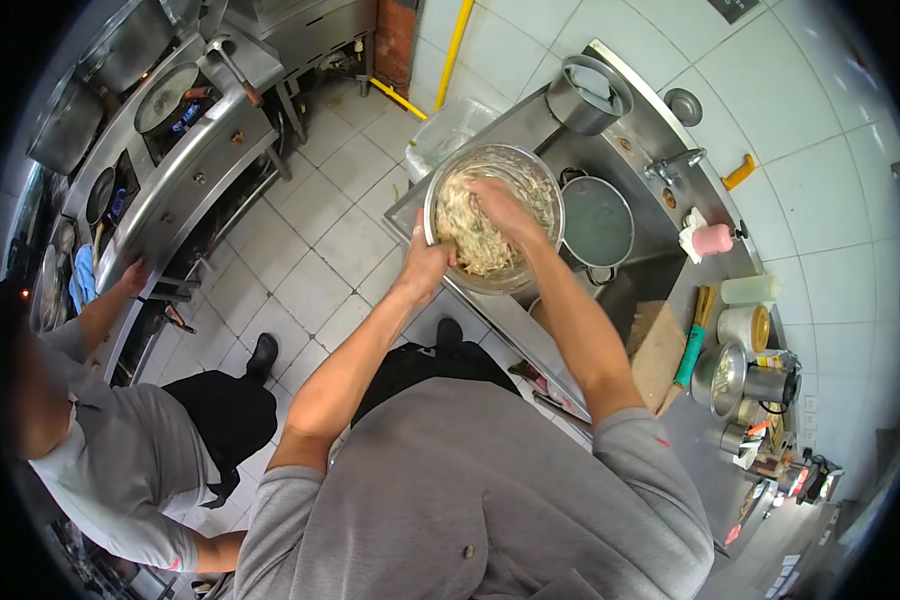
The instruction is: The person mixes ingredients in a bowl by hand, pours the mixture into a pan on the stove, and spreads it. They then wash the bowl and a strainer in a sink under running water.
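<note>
Our left hand clamps the bowl by its rim, likely safest. Soft-looking mix hides whether our right hand grips.

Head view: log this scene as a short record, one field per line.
Bowl: metal bowl, holding a pale, clumpy mixture
Left hand: left hand grips the bowl's near-left rim
Right hand: right hand is in the mixture; fingers partly hidden
Bowl support: hidden, cannot tell
Beside bowl: two-handled pot containing cloudy liquid
Other person: person in grey, by the stove
</note>
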`<action>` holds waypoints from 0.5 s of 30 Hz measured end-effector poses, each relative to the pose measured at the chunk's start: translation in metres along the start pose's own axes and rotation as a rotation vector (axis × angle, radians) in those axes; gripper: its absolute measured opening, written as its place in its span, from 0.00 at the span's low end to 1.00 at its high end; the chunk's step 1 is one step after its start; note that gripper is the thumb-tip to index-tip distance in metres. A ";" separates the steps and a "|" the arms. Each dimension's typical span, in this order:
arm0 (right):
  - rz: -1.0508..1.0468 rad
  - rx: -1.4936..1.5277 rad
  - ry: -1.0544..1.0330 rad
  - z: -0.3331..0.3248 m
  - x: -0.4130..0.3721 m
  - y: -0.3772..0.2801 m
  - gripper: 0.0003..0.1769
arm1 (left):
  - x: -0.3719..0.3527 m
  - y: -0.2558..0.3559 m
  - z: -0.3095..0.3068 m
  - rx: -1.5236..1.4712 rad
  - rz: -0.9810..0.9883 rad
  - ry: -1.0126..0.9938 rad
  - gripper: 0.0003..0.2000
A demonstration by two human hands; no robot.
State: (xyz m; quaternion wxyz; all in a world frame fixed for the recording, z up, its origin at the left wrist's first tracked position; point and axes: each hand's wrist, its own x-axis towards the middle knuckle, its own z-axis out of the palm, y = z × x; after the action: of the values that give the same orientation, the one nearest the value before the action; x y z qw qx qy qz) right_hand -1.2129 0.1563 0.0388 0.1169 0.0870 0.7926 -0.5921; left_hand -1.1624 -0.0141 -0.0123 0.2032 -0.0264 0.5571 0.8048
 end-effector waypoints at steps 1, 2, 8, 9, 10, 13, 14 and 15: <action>0.011 -0.218 -0.089 0.001 -0.006 -0.017 0.22 | 0.001 0.001 -0.003 0.039 0.008 -0.018 0.40; -0.100 -0.391 -0.184 -0.002 -0.006 -0.031 0.20 | 0.000 0.002 -0.004 0.033 0.029 -0.012 0.40; -0.678 -0.668 0.108 -0.014 0.030 -0.007 0.14 | 0.000 0.017 -0.001 -0.020 0.070 0.081 0.40; -0.785 -0.677 0.164 -0.019 0.036 0.005 0.14 | 0.001 0.018 -0.001 -0.059 0.077 0.117 0.40; -0.599 -0.894 -0.007 -0.032 0.030 -0.002 0.18 | 0.003 0.019 -0.001 -0.100 0.085 0.154 0.40; 0.171 -0.268 -0.169 -0.022 0.038 0.051 0.21 | 0.010 0.011 -0.001 -0.039 0.209 0.182 0.42; 0.340 -0.010 -0.170 -0.017 0.033 0.058 0.23 | 0.008 0.009 0.001 -0.030 0.242 0.157 0.42; 0.364 0.331 -0.158 0.003 0.009 0.051 0.24 | 0.013 0.005 0.000 0.012 0.231 0.146 0.42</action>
State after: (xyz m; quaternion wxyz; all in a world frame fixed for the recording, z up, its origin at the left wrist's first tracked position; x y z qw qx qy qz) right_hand -1.2077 0.1676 -0.0113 0.2672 0.1994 0.6447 -0.6879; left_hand -1.1759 -0.0117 -0.0111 0.0683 -0.0196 0.5746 0.8154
